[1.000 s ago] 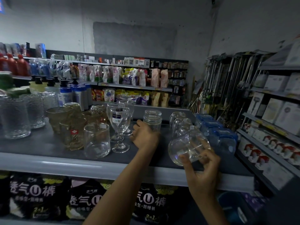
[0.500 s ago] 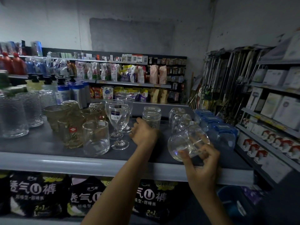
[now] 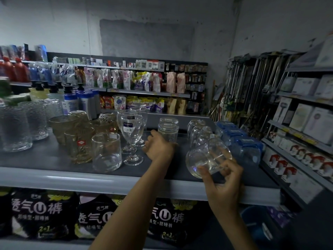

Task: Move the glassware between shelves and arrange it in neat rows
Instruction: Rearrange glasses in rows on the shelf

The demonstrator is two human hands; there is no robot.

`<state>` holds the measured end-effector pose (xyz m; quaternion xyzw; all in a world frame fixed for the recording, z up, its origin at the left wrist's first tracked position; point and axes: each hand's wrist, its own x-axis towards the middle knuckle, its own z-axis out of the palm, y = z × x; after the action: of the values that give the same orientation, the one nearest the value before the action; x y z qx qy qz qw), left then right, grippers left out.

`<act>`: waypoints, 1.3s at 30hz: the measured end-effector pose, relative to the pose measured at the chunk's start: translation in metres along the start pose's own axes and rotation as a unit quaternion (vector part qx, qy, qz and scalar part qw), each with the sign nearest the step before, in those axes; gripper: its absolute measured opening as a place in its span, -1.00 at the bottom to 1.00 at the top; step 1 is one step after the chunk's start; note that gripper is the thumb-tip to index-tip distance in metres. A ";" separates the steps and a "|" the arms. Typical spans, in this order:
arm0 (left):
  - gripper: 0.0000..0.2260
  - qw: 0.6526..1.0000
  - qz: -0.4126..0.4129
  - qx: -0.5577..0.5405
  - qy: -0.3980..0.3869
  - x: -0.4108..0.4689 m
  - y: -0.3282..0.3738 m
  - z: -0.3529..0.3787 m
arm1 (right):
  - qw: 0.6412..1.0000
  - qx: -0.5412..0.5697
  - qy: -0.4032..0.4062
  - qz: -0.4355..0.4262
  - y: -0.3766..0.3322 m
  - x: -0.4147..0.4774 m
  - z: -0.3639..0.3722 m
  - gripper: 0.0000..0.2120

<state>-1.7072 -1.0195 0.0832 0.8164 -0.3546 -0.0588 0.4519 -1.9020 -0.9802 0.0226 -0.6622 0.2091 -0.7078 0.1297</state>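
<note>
From the head camera I see my right hand (image 3: 225, 184) at the near right of the grey metal shelf (image 3: 72, 179), over its front edge. Thumb and fingertips are curled round the base of a round, clear, bowl-shaped glass (image 3: 207, 157). The glass is tipped on its side, its mouth pointing far and to the right, and it sits just above and beyond the hand. It is the nearest of a row of similar round clear glasses (image 3: 198, 130) that runs away from me. Just right of that row are clear containers with blue lids (image 3: 241, 145).

My left hand (image 3: 159, 147) is further in, at mid-shelf, its back towards the camera. It is up against the lower left side of a clear cylindrical tumbler turned mouth-down (image 3: 168, 130). The fingers are hidden behind the hand, so I cannot tell whether they grip it or only touch it.

Left of that hand stand clear stemmed goblets with dark labels (image 3: 132, 130), a wide clear tumbler (image 3: 106, 152) and amber-tinted tumblers (image 3: 79, 143). Tall textured clear glasses (image 3: 14, 127) are at the far left.
</note>
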 end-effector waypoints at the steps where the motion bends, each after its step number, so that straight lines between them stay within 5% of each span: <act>1: -0.25 1.000 0.001 0.001 0.000 0.000 0.000 0.000 | 1.000 0.001 0.001 0.003 0.000 0.000 0.000 -0.45; 19: -0.15 0.998 -0.001 0.010 -0.056 -0.001 0.000 -0.011 | 1.000 -0.023 0.002 -0.003 -0.010 0.004 0.000 -0.46; 26: -0.21 0.984 0.126 0.070 -0.102 -0.037 -0.019 -0.034 | 1.000 0.022 0.014 0.004 -0.017 0.008 -0.005 -0.57; 30: -0.44 0.974 0.196 -0.003 -0.113 -0.066 -0.026 -0.067 | 0.993 0.097 0.033 0.052 -0.030 0.012 -0.011 -0.63; 33: -0.52 0.948 0.241 -0.154 -0.141 -0.096 -0.026 -0.090 | 0.982 0.148 0.042 0.110 -0.041 0.016 -0.016 -0.61; 36: -0.40 0.907 0.215 -0.287 -0.223 -0.126 -0.028 -0.107 | 0.950 0.229 0.038 0.210 -0.061 0.023 -0.023 -0.57; 39: -0.23 0.894 0.198 -0.303 -0.265 -0.148 -0.025 -0.113 | 0.901 0.302 0.017 0.309 -0.080 0.027 -0.031 -0.36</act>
<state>-1.7564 -0.8385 0.0964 0.5067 -0.5809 -0.2870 0.5687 -1.9274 -0.9187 0.0829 -0.4813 0.1814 -0.6722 0.5326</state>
